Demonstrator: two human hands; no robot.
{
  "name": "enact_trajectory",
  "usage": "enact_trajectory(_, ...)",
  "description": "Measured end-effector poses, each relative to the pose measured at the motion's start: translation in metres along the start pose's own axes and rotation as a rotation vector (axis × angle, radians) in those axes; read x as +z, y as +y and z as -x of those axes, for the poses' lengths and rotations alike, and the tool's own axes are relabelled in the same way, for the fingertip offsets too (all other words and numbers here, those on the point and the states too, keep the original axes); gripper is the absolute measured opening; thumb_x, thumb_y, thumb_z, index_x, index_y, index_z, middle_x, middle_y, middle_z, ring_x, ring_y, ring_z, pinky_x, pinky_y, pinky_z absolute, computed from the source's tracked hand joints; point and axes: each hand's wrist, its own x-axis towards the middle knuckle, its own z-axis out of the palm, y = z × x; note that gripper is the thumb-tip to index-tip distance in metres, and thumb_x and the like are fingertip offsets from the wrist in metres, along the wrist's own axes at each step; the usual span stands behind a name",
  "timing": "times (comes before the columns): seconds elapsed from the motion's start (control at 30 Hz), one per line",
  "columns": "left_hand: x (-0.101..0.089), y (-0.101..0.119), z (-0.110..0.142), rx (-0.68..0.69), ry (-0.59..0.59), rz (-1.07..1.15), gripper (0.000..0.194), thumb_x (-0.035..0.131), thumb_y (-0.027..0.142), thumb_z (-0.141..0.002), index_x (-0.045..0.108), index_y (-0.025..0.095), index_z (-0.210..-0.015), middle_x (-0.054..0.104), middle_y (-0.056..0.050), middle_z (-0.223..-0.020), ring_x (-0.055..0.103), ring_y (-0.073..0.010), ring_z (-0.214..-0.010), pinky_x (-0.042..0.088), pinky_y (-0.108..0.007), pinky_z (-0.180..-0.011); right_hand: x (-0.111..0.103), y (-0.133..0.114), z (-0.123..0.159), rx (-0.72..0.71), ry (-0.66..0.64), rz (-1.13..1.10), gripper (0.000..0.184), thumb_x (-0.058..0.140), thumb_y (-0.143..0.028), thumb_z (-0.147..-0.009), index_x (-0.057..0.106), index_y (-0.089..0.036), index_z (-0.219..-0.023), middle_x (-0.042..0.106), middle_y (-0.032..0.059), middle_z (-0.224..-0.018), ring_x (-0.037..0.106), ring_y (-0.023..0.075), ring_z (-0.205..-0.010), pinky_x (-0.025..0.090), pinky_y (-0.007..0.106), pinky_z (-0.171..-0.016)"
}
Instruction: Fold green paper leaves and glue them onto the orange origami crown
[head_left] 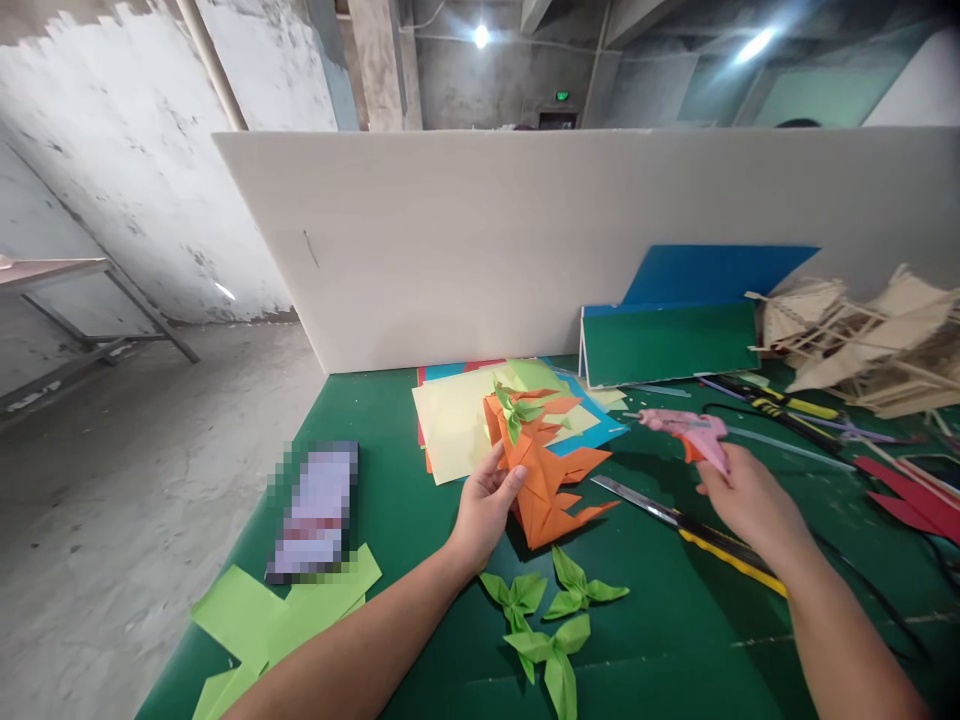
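Observation:
My left hand point(486, 508) grips the left side of an orange folded-paper figure point(551, 478) with pointed flaps. A green folded leaf piece point(517, 410) sits on the figure's top. My right hand point(742, 498) holds a pink glue gun point(686, 430) by its handle, nozzle pointing left toward the figure and a short way apart from it. The figure stands on the green table point(420, 530), partly over a stack of coloured paper sheets point(454, 420).
Three green folded leaf pieces point(551, 620) lie near the front edge. A metal ruler point(645, 503) and a yellow-edged tool point(731, 560) lie under my right hand. Light green paper scraps point(247, 620), a blurred flat object point(315, 512), green and blue boards point(667, 345), a wooden stick model point(862, 345), and red paper point(911, 495) surround them. A white partition point(525, 230) stands behind.

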Motion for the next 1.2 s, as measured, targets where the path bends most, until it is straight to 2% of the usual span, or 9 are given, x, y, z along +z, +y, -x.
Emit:
enact_trajectory(0.1, 0.000, -0.002, -0.002, 0.025, 0.001, -0.002, 0.077, 0.080, 0.038, -0.069, 0.048, 0.023, -0.138, 0.072, -0.001, -0.079, 0.068, -0.0177, -0.075, 0.054, -0.030, -0.069, -0.014, -0.021, 0.005, 0.033, 0.058, -0.117, 0.027, 0.041, -0.042, -0.087, 0.053, -0.025, -0.104, 0.066, 0.0071, -0.073, 0.061, 0.0195, -0.058, 0.041, 0.030, -0.051)
enact_trajectory(0.2, 0.000, -0.004, -0.003, 0.049, -0.019, 0.030, 0.075, 0.080, 0.036, -0.070, 0.047, 0.022, -0.136, 0.070, 0.000, -0.080, 0.067, -0.0163, -0.077, 0.053, -0.027, -0.069, -0.021, -0.046, 0.014, 0.009, 0.123, -0.180, 0.032, 0.041, -0.046, -0.086, 0.051, -0.023, -0.106, 0.062, 0.0061, -0.074, 0.058, 0.0218, -0.062, 0.040, 0.032, -0.052)
enact_trajectory(0.27, 0.001, -0.005, -0.003, 0.043, -0.038, 0.044, 0.068, 0.079, 0.034, -0.072, 0.050, 0.021, -0.132, 0.071, -0.002, -0.087, 0.067, -0.0163, -0.082, 0.053, -0.026, -0.071, -0.021, -0.065, 0.022, -0.077, 0.110, -0.223, 0.029, 0.044, -0.047, -0.084, 0.053, -0.023, -0.098, 0.060, 0.0047, -0.074, 0.056, 0.0210, -0.063, 0.041, 0.031, -0.054)
enact_trajectory(0.43, 0.001, -0.006, -0.001, 0.046, -0.111, 0.108, 0.056, 0.076, 0.028, -0.076, 0.053, 0.025, -0.127, 0.070, -0.003, -0.102, 0.067, -0.0159, -0.091, 0.053, -0.026, -0.079, -0.015, -0.098, 0.038, -0.313, 0.096, -0.185, 0.043, 0.054, -0.057, -0.082, 0.053, -0.020, -0.103, 0.058, 0.0046, -0.072, 0.054, 0.0194, -0.060, 0.037, 0.029, -0.049)
enact_trajectory(0.6, 0.002, -0.004, 0.002, 0.000, -0.137, 0.147, 0.051, 0.078, 0.022, -0.073, 0.058, 0.026, -0.119, 0.068, -0.004, -0.115, 0.065, -0.0192, -0.102, 0.052, -0.029, -0.085, -0.004, -0.097, 0.040, -0.436, 0.206, -0.031, 0.044, 0.049, -0.060, -0.086, 0.053, -0.018, -0.101, 0.058, 0.0066, -0.075, 0.056, 0.0209, -0.066, 0.036, 0.029, -0.052)
enact_trajectory(0.7, 0.004, -0.003, 0.003, -0.016, -0.173, 0.153, 0.053, 0.077, 0.021, -0.073, 0.057, 0.027, -0.122, 0.063, -0.005, -0.127, 0.062, -0.0234, -0.112, 0.050, -0.033, -0.091, -0.002, -0.095, 0.039, -0.498, 0.223, 0.040, 0.040, 0.047, -0.056, -0.089, 0.053, -0.018, -0.102, 0.058, 0.0073, -0.078, 0.057, 0.0223, -0.073, 0.037, 0.029, -0.055)
enact_trajectory(0.9, 0.005, -0.004, 0.002, -0.011, -0.180, 0.150, 0.066, 0.078, 0.019, -0.072, 0.051, 0.028, -0.132, 0.062, -0.007, -0.129, 0.059, -0.0247, -0.116, 0.049, -0.034, -0.093, -0.001, -0.097, 0.041, -0.539, 0.236, 0.087, 0.036, 0.048, -0.052, -0.091, 0.052, -0.018, -0.102, 0.058, 0.0068, -0.080, 0.057, 0.0227, -0.077, 0.039, 0.029, -0.057)
enact_trajectory(1.07, 0.004, -0.008, 0.001, -0.029, -0.096, 0.114, 0.080, 0.080, 0.025, -0.071, 0.041, 0.026, -0.140, 0.071, -0.003, -0.099, 0.066, -0.0158, -0.089, 0.050, -0.027, -0.079, -0.001, -0.099, 0.041, -0.566, 0.240, 0.112, 0.035, 0.047, -0.049, -0.092, 0.052, -0.017, -0.104, 0.059, 0.0081, -0.081, 0.057, 0.0228, -0.077, 0.040, 0.029, -0.058)
enact_trajectory(1.2, 0.004, -0.008, 0.000, -0.027, -0.069, 0.083, 0.068, 0.081, 0.029, -0.068, 0.052, 0.022, -0.129, 0.070, -0.001, -0.085, 0.065, -0.0146, -0.080, 0.049, -0.026, -0.075, -0.004, -0.100, 0.041, -0.575, 0.248, 0.147, 0.033, 0.047, -0.046, -0.093, 0.053, -0.015, -0.103, 0.058, 0.0082, -0.081, 0.056, 0.0217, -0.076, 0.040, 0.028, -0.057)
